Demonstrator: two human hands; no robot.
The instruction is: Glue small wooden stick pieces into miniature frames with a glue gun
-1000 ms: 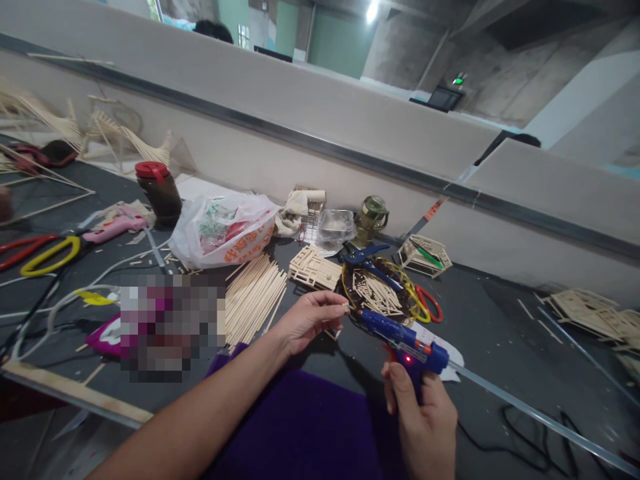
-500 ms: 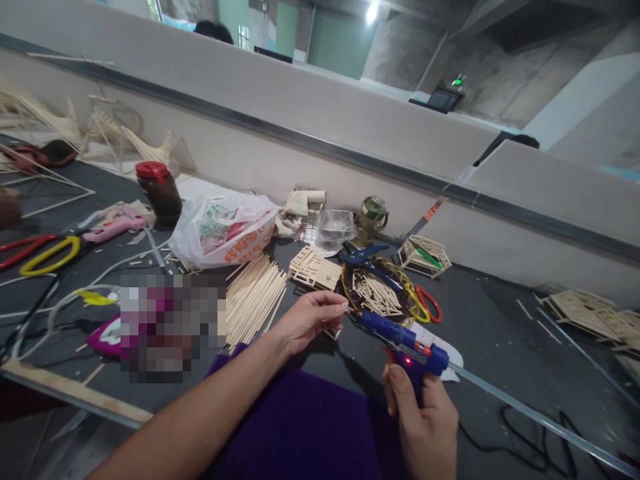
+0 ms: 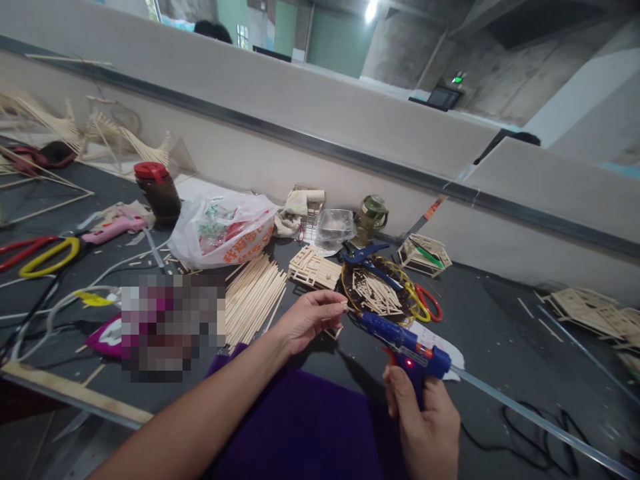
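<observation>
My right hand (image 3: 423,413) is closed round the handle of a blue hot glue gun (image 3: 403,343). A red light glows on its side, and a long clear glue stick (image 3: 530,413) runs out of its back. The gun's nozzle points left, close to the fingertips of my left hand (image 3: 315,320). Thumb and index finger of that hand pinch a small pale piece, seemingly a bit of wooden stick, mostly hidden by the fingertips. Just behind the nozzle stands a round basket (image 3: 417,310) with short cut sticks (image 3: 375,293) and blue-handled cutters (image 3: 370,253).
A bundle of long wooden sticks (image 3: 255,297) lies left of a small stick-built model (image 3: 315,267). Further left are a plastic bag (image 3: 223,233), a red-lidded bottle (image 3: 157,193), a pink glue gun (image 3: 115,227) and scissors (image 3: 50,257). A low partition (image 3: 300,153) runs behind.
My hands and the blue glue gun hold almost the same place, the gun shifting very slightly right. A blurred shape at the far left edge, seemingly another person's hand, has gone from view.
</observation>
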